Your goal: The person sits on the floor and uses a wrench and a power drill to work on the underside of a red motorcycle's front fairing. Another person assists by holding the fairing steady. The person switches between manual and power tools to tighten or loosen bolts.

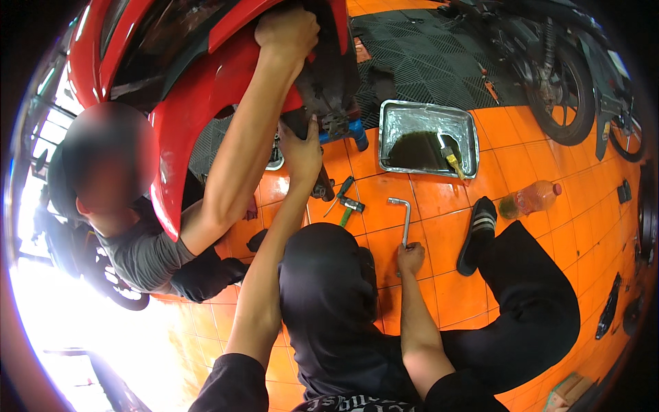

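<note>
My left hand (302,156) reaches up under the red motorcycle bodywork (189,103), its fingers closed round a dark part (296,123) there. Low over the orange tiles, my right hand (410,258) grips the lower end of an L-shaped socket wrench (406,226), whose bent head points left. Between my two hands a screwdriver (347,185) and a small hammer (353,204) with a green handle lie on the floor. Above my left hand, a co-worker's hand (288,34) is pressed to the motorcycle; what its fingers touch is hidden.
A metal tray (429,104) with dark liquid and a paintbrush (449,156) stands ahead. A bottle (537,199) lies right of my sandalled foot (477,237). The co-worker (147,257) crouches at left. Another motorcycle's wheel (563,103) is at far right.
</note>
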`<state>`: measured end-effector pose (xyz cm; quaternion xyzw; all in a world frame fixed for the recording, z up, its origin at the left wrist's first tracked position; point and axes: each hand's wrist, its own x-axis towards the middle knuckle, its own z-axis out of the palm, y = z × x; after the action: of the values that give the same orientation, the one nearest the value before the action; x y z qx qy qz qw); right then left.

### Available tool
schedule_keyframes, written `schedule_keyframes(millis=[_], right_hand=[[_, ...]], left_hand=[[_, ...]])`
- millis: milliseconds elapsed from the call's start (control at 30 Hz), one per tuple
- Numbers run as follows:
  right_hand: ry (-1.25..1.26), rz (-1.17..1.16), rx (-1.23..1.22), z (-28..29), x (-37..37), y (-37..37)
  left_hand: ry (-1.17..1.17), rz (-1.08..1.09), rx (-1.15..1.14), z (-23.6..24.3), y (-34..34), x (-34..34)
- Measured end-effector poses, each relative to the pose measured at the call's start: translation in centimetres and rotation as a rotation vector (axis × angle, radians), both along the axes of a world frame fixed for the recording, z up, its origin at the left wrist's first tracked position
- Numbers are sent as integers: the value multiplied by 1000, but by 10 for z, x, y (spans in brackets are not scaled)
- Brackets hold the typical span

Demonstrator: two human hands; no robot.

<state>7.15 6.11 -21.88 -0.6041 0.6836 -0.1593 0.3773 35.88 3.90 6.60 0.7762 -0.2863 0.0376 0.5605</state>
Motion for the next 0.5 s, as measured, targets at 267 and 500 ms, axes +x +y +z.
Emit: schedule_keyframes(millis=[267, 500], right_hand=[[-18, -5, -7, 4, 5, 5], [2, -45, 43, 13, 10, 4]], left_hand=[[45, 11, -42, 23, 4, -19], [-63, 21, -1, 24, 6, -20]])
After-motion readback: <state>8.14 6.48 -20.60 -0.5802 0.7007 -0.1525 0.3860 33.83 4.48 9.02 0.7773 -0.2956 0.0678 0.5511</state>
